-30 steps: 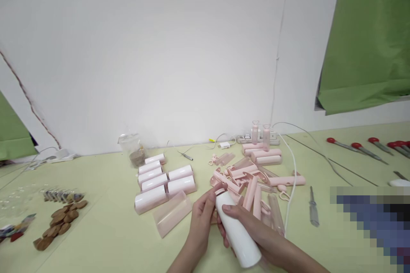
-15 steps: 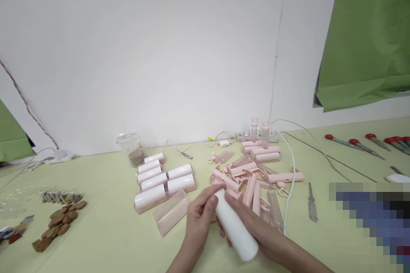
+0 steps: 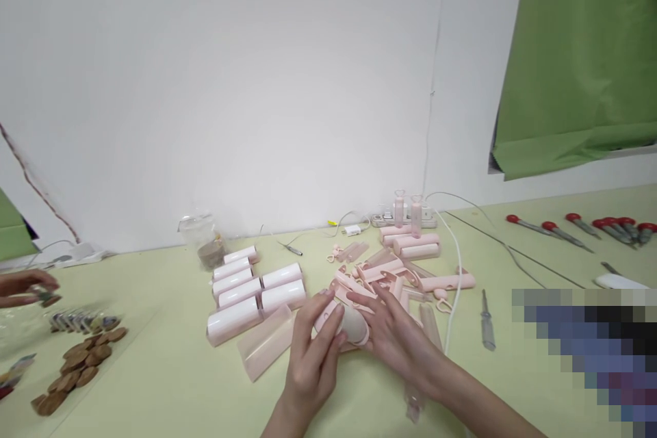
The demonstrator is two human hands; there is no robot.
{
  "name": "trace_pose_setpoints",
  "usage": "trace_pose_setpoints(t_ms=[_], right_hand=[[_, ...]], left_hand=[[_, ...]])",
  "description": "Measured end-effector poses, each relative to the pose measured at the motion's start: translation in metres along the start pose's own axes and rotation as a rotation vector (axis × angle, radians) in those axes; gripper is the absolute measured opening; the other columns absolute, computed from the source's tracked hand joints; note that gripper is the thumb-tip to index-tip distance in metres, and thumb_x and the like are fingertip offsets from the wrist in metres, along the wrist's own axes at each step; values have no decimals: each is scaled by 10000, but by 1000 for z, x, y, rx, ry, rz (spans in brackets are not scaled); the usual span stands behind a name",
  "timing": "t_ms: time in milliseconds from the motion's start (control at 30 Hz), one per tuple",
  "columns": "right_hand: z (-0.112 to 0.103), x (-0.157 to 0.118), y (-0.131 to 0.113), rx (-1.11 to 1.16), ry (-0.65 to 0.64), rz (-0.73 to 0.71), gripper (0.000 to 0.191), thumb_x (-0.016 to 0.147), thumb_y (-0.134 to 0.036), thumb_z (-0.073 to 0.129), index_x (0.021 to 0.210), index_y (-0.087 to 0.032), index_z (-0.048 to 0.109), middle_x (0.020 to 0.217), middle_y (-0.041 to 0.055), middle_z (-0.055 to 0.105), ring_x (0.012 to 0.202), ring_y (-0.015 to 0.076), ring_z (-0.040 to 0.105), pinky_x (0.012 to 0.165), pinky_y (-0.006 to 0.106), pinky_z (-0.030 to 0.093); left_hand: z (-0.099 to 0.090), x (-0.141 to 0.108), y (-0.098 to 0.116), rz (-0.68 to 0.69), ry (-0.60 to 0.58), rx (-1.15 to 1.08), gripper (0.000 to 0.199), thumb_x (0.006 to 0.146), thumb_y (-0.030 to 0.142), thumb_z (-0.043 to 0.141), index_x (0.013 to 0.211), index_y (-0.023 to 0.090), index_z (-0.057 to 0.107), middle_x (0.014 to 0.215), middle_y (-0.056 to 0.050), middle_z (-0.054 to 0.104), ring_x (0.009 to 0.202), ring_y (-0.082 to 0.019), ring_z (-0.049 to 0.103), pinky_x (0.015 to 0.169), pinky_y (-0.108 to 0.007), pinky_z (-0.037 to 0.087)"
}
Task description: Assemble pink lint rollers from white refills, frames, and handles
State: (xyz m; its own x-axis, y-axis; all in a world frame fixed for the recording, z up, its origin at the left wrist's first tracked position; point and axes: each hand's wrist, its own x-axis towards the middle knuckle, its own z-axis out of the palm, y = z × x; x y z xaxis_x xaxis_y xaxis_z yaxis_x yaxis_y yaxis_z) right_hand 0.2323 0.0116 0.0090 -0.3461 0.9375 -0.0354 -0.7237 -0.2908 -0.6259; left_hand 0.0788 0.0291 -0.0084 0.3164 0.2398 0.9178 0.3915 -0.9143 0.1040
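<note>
A white lint roller (image 3: 355, 326) with pink end parts is held low over the table, tilted and seen almost end-on. My left hand (image 3: 314, 349) is closed round its left side, thumb and fingers on the pink piece. Against the right side lies my right hand (image 3: 397, 335), its fingers stretched along the roller; the thumb is hidden. Just beyond both hands spreads a heap of pink plastic handles (image 3: 382, 270) and clear pink covers. To the left, a loose clear pink cover (image 3: 264, 342) lies beside several wrapped white rolls (image 3: 233, 320).
Two small pink rollers (image 3: 416, 215) stand near a power strip (image 3: 380, 220). A white cable (image 3: 456, 267) crosses the right side, near a screwdriver (image 3: 487, 328). Red-ended tools (image 3: 559, 229) lie farther right. At left are brown discs (image 3: 76, 359) and another person's hand (image 3: 31, 286).
The white roll has turned from lengthwise to nearly end-on, showing a pink piece in my left hand. My right hand's fingers have stretched out. Another person's hand has appeared at the left.
</note>
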Motion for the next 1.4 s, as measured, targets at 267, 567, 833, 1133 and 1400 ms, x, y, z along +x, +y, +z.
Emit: trace_pose_setpoints(t_ms=[267,567,833,1133,1400], right_hand=[[-1,0,-5,-115,67,-55,370,851,-461,402,1078,-173,449,999,68,608,946,206,544,770,295,415],[-20,2,-1,-684,50,-146,731,658,-550,619,1245,-249,303,1234,107,416,1029,247,483,786,340,415],[-1,-8,-11,-1117,-48,-454,1078,556,-382,715,1356,-279,-1,1289,127,307,1009,246,471,816,356,414],[13,39,-51,-1839,-136,-367,655,819,-410,422,1353,-211,100,1360,110,277,1199,198,337,894,324,381],[-27,65,-91,-2246,152,-211,236,563,-210,610,797,-182,603,883,82,602,862,281,544,779,386,379]], left_hand=[[8,-5,8,99,38,-216,627,791,36,471,1326,180,178,1191,-128,494,1115,-222,448,900,-402,429],[10,-10,10,77,-82,-216,536,742,24,551,1215,176,349,1158,-125,494,1135,-229,424,914,-385,420],[7,9,10,-890,35,-966,812,607,563,639,1234,263,221,1285,-139,381,1155,-313,409,886,-439,414],[18,19,7,-1489,134,-1367,453,692,514,589,1018,247,422,658,24,549,362,-85,475,298,-170,355],[11,18,-3,-1531,298,-1449,260,727,422,576,838,239,429,628,48,507,359,-67,454,311,-162,355]])
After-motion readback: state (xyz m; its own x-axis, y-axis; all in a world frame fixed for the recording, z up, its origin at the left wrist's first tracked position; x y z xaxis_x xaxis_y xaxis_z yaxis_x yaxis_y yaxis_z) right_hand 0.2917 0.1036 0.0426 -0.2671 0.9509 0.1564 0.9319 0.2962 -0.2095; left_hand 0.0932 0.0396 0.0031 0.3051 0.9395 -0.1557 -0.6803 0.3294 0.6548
